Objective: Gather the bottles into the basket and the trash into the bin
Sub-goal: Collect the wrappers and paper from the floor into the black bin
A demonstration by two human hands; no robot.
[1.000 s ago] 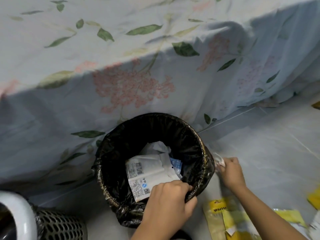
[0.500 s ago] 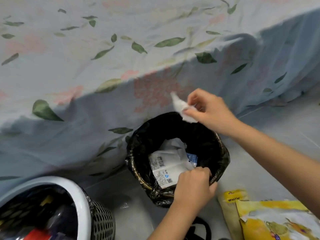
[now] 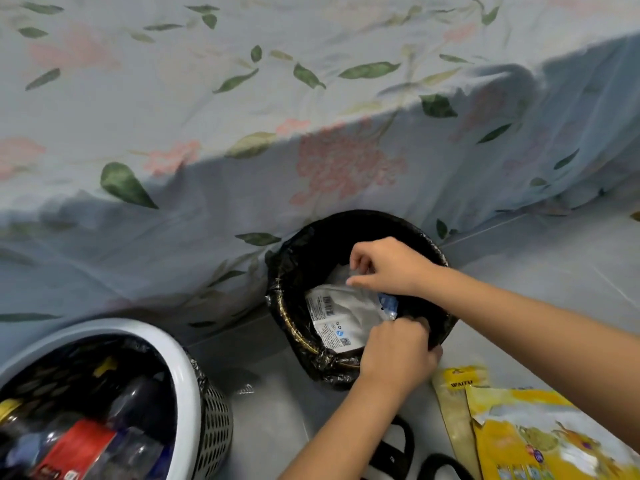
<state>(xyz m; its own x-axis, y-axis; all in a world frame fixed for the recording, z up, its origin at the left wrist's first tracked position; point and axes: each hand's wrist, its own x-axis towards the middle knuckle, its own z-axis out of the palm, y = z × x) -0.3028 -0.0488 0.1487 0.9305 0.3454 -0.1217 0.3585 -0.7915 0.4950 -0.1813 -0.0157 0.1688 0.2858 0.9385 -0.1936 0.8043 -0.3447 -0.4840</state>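
Observation:
The bin (image 3: 294, 271), lined with a black bag, stands on the floor against the draped bedsheet. Inside lies a white printed packet (image 3: 343, 317) with other wrappers. My left hand (image 3: 398, 358) grips the bin's near rim and liner. My right hand (image 3: 391, 268) is low over the bin's opening, fingers pinched on a small white paper scrap (image 3: 358, 271). At lower left is the white-rimmed mesh basket (image 3: 173, 355), which holds dark bottles (image 3: 131, 403).
A floral bedsheet (image 3: 207, 133) hangs down behind the bin and basket. Yellow snack bags (image 3: 526, 434) lie on the grey tiled floor at lower right. Black straps (image 3: 401, 441) lie on the floor near my left forearm.
My right hand picked the white scrap off the floor beside the bin, lifted it above the rim and has now lowered it into the bin's opening. My left hand stayed on the rim.

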